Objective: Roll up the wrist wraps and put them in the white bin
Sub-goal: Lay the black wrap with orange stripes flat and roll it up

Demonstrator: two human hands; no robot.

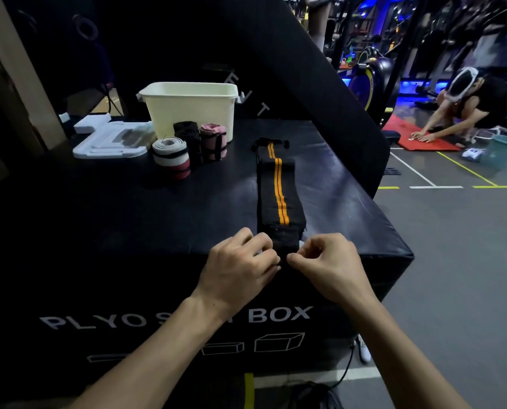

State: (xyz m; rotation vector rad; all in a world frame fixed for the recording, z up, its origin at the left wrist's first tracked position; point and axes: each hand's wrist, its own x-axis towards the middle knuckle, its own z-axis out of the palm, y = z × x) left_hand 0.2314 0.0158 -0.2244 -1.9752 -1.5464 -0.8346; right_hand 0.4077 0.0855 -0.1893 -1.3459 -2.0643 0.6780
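Note:
A black wrist wrap with two orange stripes (279,190) lies flat and stretched out on the black plyo box (128,208), its near end at the box's front edge. My left hand (240,267) and my right hand (329,264) pinch that near end from either side with curled fingers. The white bin (192,109) stands at the back of the box. In front of it stand three rolled wraps: a white and red one (172,157), a black one (189,140) and a pink one (214,140).
A white lid (107,140) lies left of the bin. A large black pad (290,69) leans behind the box. To the right is grey gym floor, where another person (464,110) kneels on a red mat beside a teal bucket (504,149).

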